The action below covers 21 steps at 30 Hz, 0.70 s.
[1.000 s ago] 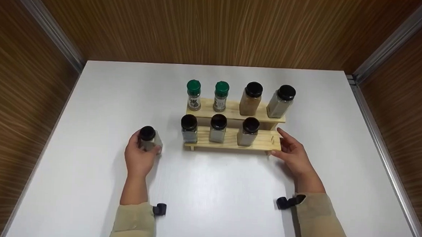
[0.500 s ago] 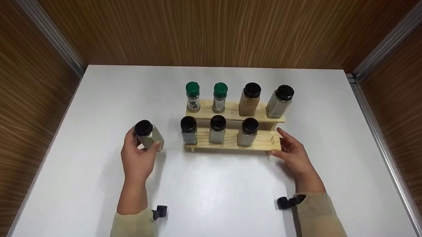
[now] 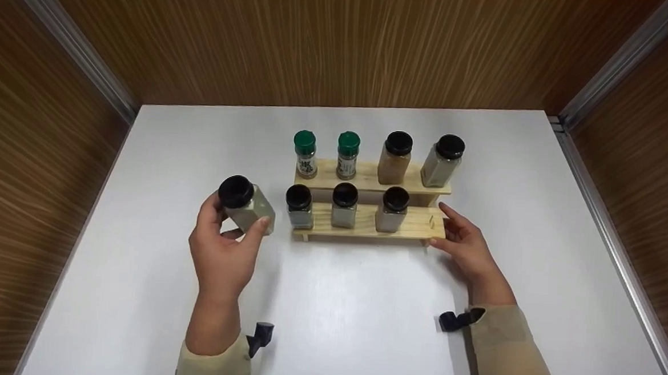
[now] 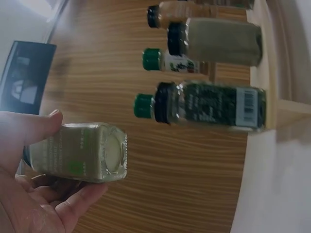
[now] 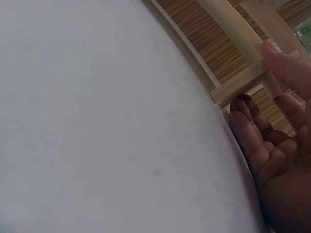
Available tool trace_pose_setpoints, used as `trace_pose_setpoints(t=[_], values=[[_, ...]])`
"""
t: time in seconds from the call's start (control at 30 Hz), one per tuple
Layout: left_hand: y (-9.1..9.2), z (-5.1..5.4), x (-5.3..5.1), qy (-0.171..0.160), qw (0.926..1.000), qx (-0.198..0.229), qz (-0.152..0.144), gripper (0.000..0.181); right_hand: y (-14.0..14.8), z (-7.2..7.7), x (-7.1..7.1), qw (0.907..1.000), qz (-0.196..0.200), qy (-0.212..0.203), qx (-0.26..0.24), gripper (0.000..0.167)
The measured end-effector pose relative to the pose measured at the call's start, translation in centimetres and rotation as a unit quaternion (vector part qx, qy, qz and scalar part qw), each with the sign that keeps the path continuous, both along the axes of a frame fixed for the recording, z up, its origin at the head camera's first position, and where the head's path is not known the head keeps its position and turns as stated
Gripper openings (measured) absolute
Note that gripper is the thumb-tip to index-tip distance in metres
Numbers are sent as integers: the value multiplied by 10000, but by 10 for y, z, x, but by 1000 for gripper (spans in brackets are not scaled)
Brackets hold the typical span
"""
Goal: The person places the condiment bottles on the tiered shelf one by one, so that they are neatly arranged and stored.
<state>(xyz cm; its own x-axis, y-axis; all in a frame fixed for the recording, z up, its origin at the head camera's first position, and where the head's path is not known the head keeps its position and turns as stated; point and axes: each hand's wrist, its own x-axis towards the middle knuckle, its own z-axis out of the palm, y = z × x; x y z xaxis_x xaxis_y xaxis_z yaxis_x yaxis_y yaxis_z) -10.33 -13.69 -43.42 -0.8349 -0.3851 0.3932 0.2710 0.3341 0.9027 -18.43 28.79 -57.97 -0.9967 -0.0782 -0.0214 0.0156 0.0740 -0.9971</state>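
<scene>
My left hand [image 3: 222, 250] holds a spice jar [image 3: 255, 209] with a black cap, tilted and raised off the table, left of the wooden spice rack [image 3: 320, 225]. Pale powder fills this jar [image 4: 73, 150]; its square glass base faces the rack in the left wrist view. At the rack's right end, my right hand [image 3: 468, 246] grips the side, thumb at the front and index finger further back. Close up, the thumb of that hand [image 5: 286, 179] lies against the rack's end frame [image 5: 240, 82], other fingers curled beside its leg.
Three black-capped jars [image 3: 344, 208] stand on the lower tier, leaving bare wood at its right end. On the upper tier are two green-capped bottles [image 3: 307, 157] and two black-capped jars [image 3: 393, 162]. Wood-grain panels [image 3: 341, 45] enclose the white table [image 3: 350, 320].
My left hand has lifted the jar off the table, tilted it, and brought it slightly right toward the rack. The right hand has stayed at the rack's end.
</scene>
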Motion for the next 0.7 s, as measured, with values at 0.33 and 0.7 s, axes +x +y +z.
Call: trace_pose_setpoints(t=[0.33, 0.7], values=[[32, 16, -2, 494, 9986, 9, -209, 64, 1, 1, 0, 9999, -39, -58, 145, 86], [73, 23, -12, 1431, 9873, 467, -505, 65, 0, 2, -1, 9998, 21, -32, 179, 86]])
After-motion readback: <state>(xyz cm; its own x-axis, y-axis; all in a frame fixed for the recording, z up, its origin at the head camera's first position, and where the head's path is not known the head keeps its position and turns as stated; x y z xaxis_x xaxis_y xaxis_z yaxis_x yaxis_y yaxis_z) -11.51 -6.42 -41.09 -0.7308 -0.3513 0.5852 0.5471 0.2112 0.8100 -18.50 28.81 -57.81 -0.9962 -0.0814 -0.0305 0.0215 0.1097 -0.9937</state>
